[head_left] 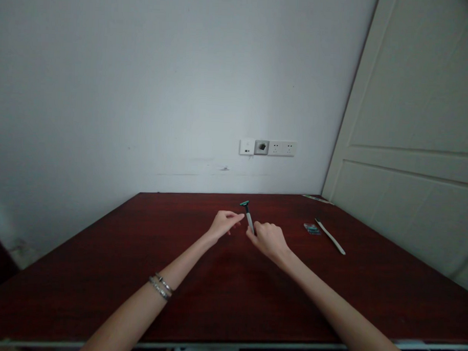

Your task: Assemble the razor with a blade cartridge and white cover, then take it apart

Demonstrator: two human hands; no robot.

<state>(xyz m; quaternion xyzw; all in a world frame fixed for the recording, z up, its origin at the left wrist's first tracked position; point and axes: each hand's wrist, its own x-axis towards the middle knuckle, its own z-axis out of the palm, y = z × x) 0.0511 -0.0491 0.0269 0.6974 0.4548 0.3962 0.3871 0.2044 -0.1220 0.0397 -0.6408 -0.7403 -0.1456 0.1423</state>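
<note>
My right hand (269, 239) is closed around the grey handle of a razor (248, 214), whose green head points up and away from me. Just left of the handle, my left hand (223, 224) is curled, its thumb and forefinger pinched together near the razor; whether they touch it I cannot tell. Both hands hover over the middle of a dark red wooden table (200, 276). Two bracelets (160, 287) circle my left wrist.
A small pack of razor cartridges (312, 229) and a thin white handle-like stick (330, 236) lie on the table to the right. A wall with sockets (268, 147) stands behind, and a white door (412, 141) on the right.
</note>
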